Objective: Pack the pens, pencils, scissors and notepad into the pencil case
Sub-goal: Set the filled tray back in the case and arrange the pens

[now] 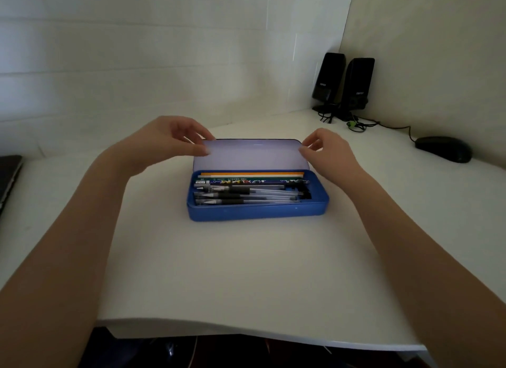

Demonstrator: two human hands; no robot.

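A blue pencil case (257, 213) lies open in the middle of the white desk. Its pale translucent lid (250, 155) stands raised at the back. Inside lie several clear pens with black grips (246, 195), and behind them pencils and a patterned notepad edge (252, 178). My left hand (169, 140) pinches the lid's upper left corner between thumb and fingers. My right hand (328, 151) pinches the lid's upper right corner. Scissors are not visible in the case.
Two black speakers (343, 84) stand at the back right corner with cables (356, 122) trailing to a black mouse (443, 148). A dark laptop edge (8, 176) lies at the far left. The desk's front edge (246, 332) runs near the bottom.
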